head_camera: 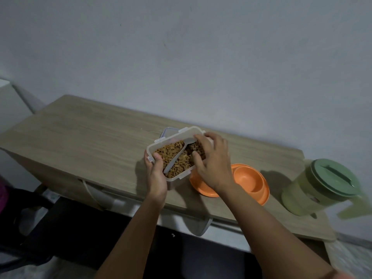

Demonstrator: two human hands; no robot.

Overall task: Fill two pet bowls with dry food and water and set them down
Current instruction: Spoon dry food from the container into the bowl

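Note:
A clear plastic container (159,142) full of brown dry food (173,156) is tilted above the wooden table (80,133). My left hand (156,176) grips its near corner. A white scoop (175,158) lies in the food. My right hand (213,160) reaches into the container's right end, fingers spread over the food near the scoop's handle, not clearly gripping it. An orange double pet bowl (249,181) sits on the table just right of the container; its visible well is empty and my right hand hides its other part. A green lidded water jug (322,186) stands at the far right.
The container's lid (166,131) lies on the table behind the container. A grey wall runs right behind the table. The table's front edge is near my arms, with dark floor and cables below. A white object stands at the far left.

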